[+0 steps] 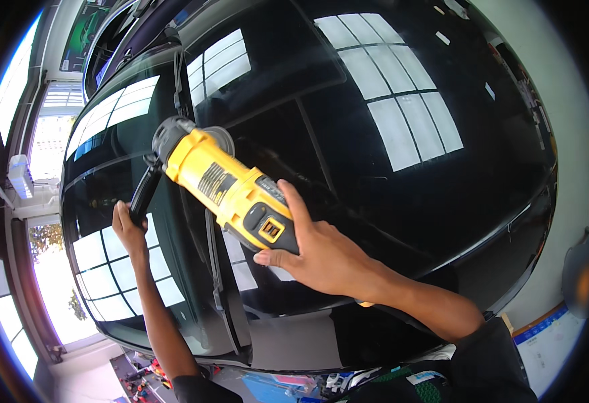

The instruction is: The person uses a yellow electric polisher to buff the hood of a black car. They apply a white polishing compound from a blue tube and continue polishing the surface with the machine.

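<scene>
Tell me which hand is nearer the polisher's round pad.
Left. The left hand grips the black side handle beside the pad; the right hand holds the yellow body's rear.

Car detailing or body workshop, indoors. Glossy black car body [388,201] with windscreen and wiper [212,255] fills the view, its paint mirroring bright gridded ceiling light panels [402,101]; a yellow-and-black handheld rotary polisher [231,191] sits against the paint. Large daylight windows [53,289] on the left, plain light floor [563,101] around the car, small tools and clutter low at the frame edge [147,379].
</scene>
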Demonstrator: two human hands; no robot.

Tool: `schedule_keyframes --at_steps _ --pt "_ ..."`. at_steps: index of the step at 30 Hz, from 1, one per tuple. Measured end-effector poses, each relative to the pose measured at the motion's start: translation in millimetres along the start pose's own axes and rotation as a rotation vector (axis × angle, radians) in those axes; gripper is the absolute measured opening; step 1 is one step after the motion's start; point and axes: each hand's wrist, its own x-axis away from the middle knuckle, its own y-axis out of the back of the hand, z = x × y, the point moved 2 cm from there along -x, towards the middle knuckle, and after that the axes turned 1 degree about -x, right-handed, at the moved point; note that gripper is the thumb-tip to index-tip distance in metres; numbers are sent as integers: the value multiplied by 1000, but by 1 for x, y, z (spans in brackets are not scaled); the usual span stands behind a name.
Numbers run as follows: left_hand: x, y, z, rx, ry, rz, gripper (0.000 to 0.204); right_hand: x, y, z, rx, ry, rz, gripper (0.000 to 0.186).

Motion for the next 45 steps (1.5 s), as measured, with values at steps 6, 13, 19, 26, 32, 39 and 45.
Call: schedule_keyframes --at_steps 6,13,19,26,32,39,45 --pt "-27 -46 -35 -8 -48 104 38 1 31 -5 -4 -36 -117 99" --pt "-66 -230 -162 105 -264 257 41 55 137 -9 -199 -168 -545 100" --pt "-45 -379 -284 271 -542 468 48 117 193 -20 -195 -175 -889 84" --pt "-46 -402 -283 386 -530 520 47 120 190 -17 -174 -196 -953 82" --pt "-59 -353 -224 358 -325 589 37 79 153 -23 -258 -315 -728 102" --pt "-104 -269 -154 354 -243 398 39 41 159 23 -68 -227 -478 111" --pt "-118 -220 -124 209 -226 173 44 -20 154 42 -84 -114 -431 84"
